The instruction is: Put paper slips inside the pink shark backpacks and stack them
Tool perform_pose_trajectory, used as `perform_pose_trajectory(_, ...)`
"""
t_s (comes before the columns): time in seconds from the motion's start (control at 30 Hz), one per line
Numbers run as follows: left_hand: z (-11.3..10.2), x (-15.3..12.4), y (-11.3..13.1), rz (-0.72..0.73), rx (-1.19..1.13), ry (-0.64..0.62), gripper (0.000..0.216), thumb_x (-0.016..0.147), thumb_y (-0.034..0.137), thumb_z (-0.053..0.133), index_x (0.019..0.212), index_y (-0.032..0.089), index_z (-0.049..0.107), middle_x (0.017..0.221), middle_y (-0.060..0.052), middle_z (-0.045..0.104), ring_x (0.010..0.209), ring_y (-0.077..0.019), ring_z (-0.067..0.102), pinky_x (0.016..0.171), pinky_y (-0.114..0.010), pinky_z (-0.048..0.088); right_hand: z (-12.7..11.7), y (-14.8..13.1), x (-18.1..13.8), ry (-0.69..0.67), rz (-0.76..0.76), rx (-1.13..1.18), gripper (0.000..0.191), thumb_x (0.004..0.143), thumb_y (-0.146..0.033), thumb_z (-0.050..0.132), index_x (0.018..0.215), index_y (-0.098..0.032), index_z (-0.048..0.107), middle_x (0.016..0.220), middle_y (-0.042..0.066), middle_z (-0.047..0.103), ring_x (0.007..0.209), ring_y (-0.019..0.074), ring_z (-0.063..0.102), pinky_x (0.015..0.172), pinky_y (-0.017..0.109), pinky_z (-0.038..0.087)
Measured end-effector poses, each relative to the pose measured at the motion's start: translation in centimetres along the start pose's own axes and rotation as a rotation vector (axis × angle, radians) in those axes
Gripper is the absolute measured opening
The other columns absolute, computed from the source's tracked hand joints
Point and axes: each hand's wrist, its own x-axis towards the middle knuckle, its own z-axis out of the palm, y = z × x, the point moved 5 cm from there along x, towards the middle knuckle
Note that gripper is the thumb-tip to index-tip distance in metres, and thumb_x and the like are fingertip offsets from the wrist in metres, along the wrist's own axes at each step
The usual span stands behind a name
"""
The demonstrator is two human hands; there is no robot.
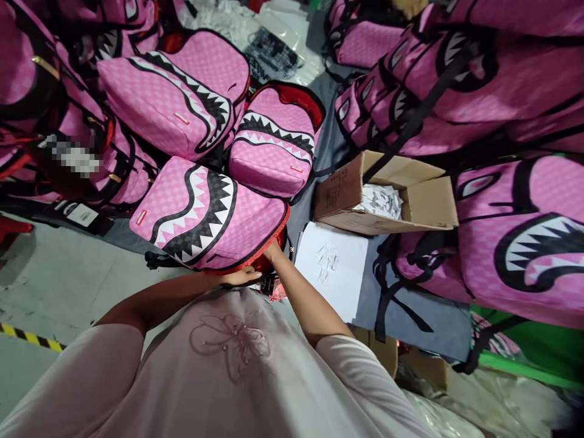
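A pink checkered backpack [191, 213] with a black-and-white shark mouth lies on its back at the table's front edge, its red-lined opening towards me. At the lower rim of that opening is my left hand [241, 277], thumb showing, closed on the backpack's edge. My right hand [271, 250] reaches inside the opening; its fingers are hidden by the red-edged flap. Just below the hands, a small red piece [277, 291] shows, too unclear to name. Two similar backpacks lie behind: a smaller one [269, 164] and a larger one [150, 115].
An open cardboard box [337, 191] holding white paper pieces stands right of the backpack. White sheets [351, 255] lie in front of it on the grey table cover [410, 322]. More pink backpacks [479, 261] are piled at right and left [128, 164]. Plastic bags [292, 24] lie at the back.
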Motion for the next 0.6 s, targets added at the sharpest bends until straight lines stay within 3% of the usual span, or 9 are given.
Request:
perform_pose_trajectory(0.13, 0.0, -3.7, 2.7, 0.032, 0.003, 0.030, 0.045, 0.095, 0.047, 0.048, 0.124, 0.016, 0.061, 0.123, -0.010, 0.068, 0.122, -0.0276, 0.056, 0.109, -0.039, 0.038, -1.1, 0.1, -3.4, -0.041, 0.067, 0.187, 0.031, 0.069, -0.040, 0.069, 0.092, -0.021, 0.070, 0.103, 0.010, 0.073, 0.107, 0.0280, 0.064, 0.099, 0.043, 0.052)
perform_pose_trajectory(0.2, -0.6, -6.5, 3.5, 0.066, 0.014, 0.026, 0.047, 0.084, 0.051, 0.064, 0.116, 0.018, 0.065, 0.117, -0.007, 0.070, 0.113, -0.0255, 0.060, 0.102, -0.033, 0.044, -2.3, 0.7, -5.1, -0.013, 0.133, 0.267, 0.033, 0.067, -0.045, 0.068, 0.090, -0.020, 0.069, 0.091, 0.008, 0.073, 0.092, 0.0268, 0.067, 0.087, 0.043, 0.057)
perform_pose_trajectory(0.27, -1.9, -9.4, 3.2, 0.058, 0.047, 0.065, 0.037, 0.080, 0.052, 0.069, 0.098, 0.020, 0.070, 0.099, -0.002, 0.073, 0.094, -0.0207, 0.065, 0.087, -0.028, 0.049, -4.3, 1.4, -6.6, 0.114, 0.197, 0.308, 0.040, 0.073, -0.050, 0.060, 0.096, -0.019, 0.068, 0.088, 0.007, 0.072, 0.081, 0.0247, 0.068, 0.076, 0.043, 0.058)
perform_pose_trajectory(0.33, -3.7, -11.6, 2.1, -0.017, 0.101, 0.195, 0.034, 0.094, 0.048, 0.051, 0.091, 0.019, 0.070, 0.091, -0.003, 0.071, 0.086, -0.0187, 0.064, 0.081, -0.030, 0.050, -6.8, 1.9, -7.9, 0.343, 0.182, 0.250, 0.047, 0.081, -0.051, 0.049, 0.111, -0.019, 0.064, 0.103, 0.010, 0.072, 0.088, 0.0238, 0.068, 0.078, 0.042, 0.058)
perform_pose_trajectory(0.4, -5.4, -12.6, 0.6, -0.145, 0.186, 0.385, 0.038, 0.101, 0.038, 0.036, 0.101, 0.016, 0.067, 0.104, -0.010, 0.069, 0.098, -0.0238, 0.062, 0.090, -0.039, 0.048, -8.7, 1.8, -9.0, 0.512, 0.072, 0.072, 0.049, 0.085, -0.048, 0.045, 0.122, -0.019, 0.060, 0.125, 0.014, 0.065, 0.111, 0.0249, 0.063, 0.091, 0.044, 0.054)
perform_pose_trajectory(0.5, -6.4, -12.1, -0.6, -0.310, 0.354, 0.609, 0.031, 0.097, 0.034, 0.052, 0.116, 0.011, 0.062, 0.124, -0.021, 0.060, 0.119, -0.0359, 0.051, 0.101, -0.055, 0.040, -8.6, 1.0, -9.5, 0.469, -0.102, -0.145, 0.047, 0.088, -0.044, 0.044, 0.123, -0.019, 0.061, 0.140, 0.017, 0.056, 0.133, 0.0282, 0.050, 0.108, 0.051, 0.044)
perform_pose_trajectory(0.6, -6.6, -11.2, -0.2, -0.356, 0.479, 0.675, 0.024, 0.093, 0.029, 0.062, 0.111, 0.012, 0.064, 0.120, -0.017, 0.062, 0.114, -0.0322, 0.056, 0.098, -0.054, 0.047, -6.2, -1.1, -8.0, 0.372, -0.183, -0.279, 0.046, 0.091, -0.049, 0.046, 0.125, -0.023, 0.064, 0.144, 0.016, 0.053, 0.134, 0.0325, 0.050, 0.110, 0.057, 0.043)
